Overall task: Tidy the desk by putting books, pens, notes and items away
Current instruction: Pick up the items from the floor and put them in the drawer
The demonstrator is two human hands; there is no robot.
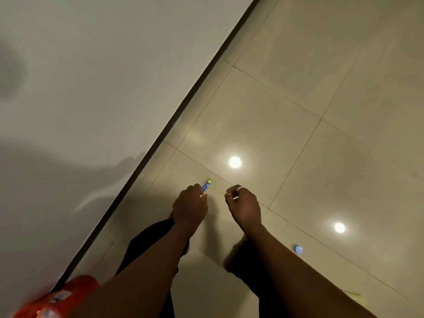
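Pen (207, 185), blue with a yellow end, sticks out toward one o'clock from the left hand (190, 205), pinched between its curled fingers and thumb above the tiled floor (298, 99). Right hand (244, 206), just beside at three o'clock, wears a ring (239, 188). Its fingers curl inward, and I cannot tell whether they hold anything. A dark-edged white surface (80, 76) lies toward ten o'clock.

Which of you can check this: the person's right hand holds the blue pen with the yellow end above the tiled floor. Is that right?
Wrong hand. The head view shows the left hand holding the blue pen with the yellow end above the tiled floor; the right hand does not grip it.
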